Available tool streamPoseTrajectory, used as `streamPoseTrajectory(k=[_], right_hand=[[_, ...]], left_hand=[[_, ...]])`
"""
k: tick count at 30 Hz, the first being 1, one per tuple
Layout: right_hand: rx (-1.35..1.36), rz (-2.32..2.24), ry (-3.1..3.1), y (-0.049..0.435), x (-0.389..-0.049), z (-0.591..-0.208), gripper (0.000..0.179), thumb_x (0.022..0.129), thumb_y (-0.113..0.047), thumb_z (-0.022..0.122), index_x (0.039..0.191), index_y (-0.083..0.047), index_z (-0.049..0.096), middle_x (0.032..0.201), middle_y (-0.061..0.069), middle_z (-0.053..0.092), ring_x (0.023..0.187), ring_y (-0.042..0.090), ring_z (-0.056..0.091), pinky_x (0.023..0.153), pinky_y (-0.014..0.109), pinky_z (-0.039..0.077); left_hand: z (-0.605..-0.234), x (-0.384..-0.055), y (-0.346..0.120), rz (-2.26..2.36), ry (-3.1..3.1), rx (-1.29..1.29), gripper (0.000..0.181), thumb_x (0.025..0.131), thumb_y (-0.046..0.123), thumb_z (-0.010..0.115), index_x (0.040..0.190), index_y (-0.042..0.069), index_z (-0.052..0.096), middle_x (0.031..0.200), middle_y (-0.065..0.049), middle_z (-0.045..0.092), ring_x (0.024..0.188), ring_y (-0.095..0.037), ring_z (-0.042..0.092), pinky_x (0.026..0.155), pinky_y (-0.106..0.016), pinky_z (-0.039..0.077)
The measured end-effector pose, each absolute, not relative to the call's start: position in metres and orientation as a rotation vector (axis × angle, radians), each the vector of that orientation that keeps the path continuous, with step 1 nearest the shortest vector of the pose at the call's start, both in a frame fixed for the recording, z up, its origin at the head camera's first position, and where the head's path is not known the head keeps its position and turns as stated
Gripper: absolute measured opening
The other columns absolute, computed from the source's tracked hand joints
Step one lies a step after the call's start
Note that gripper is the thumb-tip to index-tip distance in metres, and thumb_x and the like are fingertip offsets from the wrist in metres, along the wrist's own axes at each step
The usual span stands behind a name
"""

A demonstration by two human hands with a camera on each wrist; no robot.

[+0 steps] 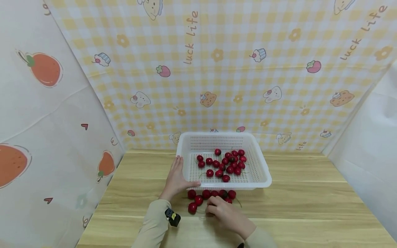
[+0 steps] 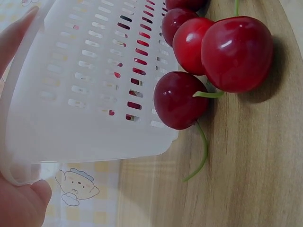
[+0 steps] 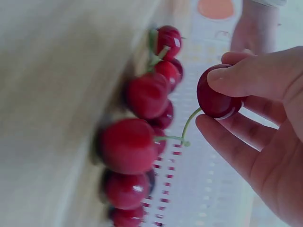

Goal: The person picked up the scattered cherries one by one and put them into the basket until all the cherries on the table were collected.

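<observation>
A white plastic basket (image 1: 235, 185) with slotted sides holds many red cherries (image 1: 229, 169). My left hand (image 1: 176, 181) grips its near left corner, the thumb lying along the front rim and the fingers against the left side. In the right wrist view, my right hand (image 3: 265, 142) pinches a dark red cherry (image 3: 213, 101) between thumb and fingers, its green stem hanging free. That cherry is hidden by the hand in the head view. Several loose cherries (image 1: 198, 199) lie on the table in front of the basket, between my hands.
The wood-grain table (image 1: 297, 203) extends to both sides of the basket. Behind it hangs a yellow checked cloth (image 1: 198, 79) with cartoon prints. White fabric (image 1: 62, 113) with fruit prints covers the left side, and a plain white sheet (image 1: 369, 137) the right.
</observation>
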State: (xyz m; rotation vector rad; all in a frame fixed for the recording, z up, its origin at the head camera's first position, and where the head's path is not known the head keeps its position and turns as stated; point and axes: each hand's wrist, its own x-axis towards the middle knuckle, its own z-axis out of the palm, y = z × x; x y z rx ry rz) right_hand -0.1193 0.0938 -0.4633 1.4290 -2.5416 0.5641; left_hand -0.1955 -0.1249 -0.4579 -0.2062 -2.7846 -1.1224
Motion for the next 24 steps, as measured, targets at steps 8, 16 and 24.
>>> streamPoseTrajectory(k=[8,16,24], right_hand=[[1.441,0.556,-2.413,0.101,-0.124,-0.439,0.026,0.065,0.004,0.072,0.083,-0.014,0.066,0.091,-0.003,0.053,0.083,0.009,0.051,0.072,0.017,0.047],[1.508,0.629,-2.336,0.110,-0.143,-0.401,0.028,0.066,0.005,0.070,0.089,-0.010,0.067,0.095,0.001,0.056,0.085,0.010,0.055,0.076,0.014,0.048],[1.543,0.641,-2.330,0.102,-0.193,-0.354,0.026,0.069,0.008,0.068,0.091,-0.006,0.067,0.097,0.005,0.058,0.087,0.014,0.057,0.077,0.019,0.051]], left_hand=[[-0.458,-0.195,-0.124,-1.126,-2.789,-0.197,0.128,0.047,0.056,0.082,0.142,-0.003,0.021,0.149,-0.020,0.015,0.138,-0.030,0.010,0.111,-0.045,0.015],[-0.457,-0.194,-0.124,-1.148,-2.774,-0.196,0.124,0.048,0.048,0.085,0.142,-0.001,0.022,0.149,-0.021,0.015,0.138,-0.031,0.010,0.110,-0.047,0.015],[-0.456,-0.195,-0.125,-1.127,-2.781,-0.209,0.126,0.047,0.053,0.083,0.142,-0.003,0.022,0.148,-0.022,0.016,0.138,-0.032,0.011,0.110,-0.047,0.016]])
